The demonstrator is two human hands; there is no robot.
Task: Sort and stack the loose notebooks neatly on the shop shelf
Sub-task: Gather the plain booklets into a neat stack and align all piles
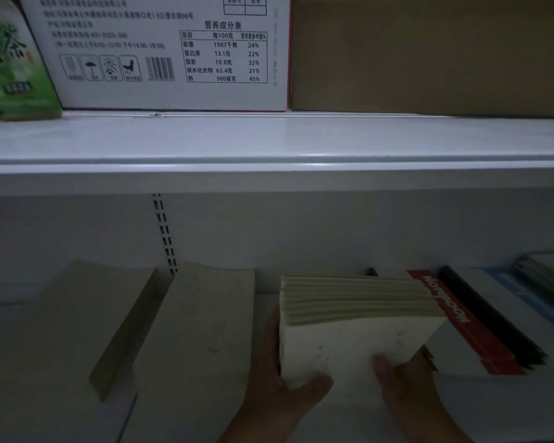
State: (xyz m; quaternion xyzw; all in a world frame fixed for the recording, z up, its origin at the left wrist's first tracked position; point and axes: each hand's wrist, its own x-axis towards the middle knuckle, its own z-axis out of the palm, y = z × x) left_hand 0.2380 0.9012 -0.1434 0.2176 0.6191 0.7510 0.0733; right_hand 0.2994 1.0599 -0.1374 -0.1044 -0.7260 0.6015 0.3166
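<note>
White shelf board [269, 145] on top carries a brown box [429, 52] and a white carton [125, 59]. Below: two tan notebook piles [61, 330] left, red-spined notebooks [461, 321] right. Between them is the cream notebook stack [349, 321], page edges up. Left hand [279, 394] grips its lower-left corner, right hand [403, 385] its lower-right, thumbs on cover.

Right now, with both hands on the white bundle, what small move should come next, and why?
Probably squeeze and tap the white bundle square between the left hand and right hand, then set it down. Its upper edges look fanned out, slanting toward the red-spined pile.
</note>
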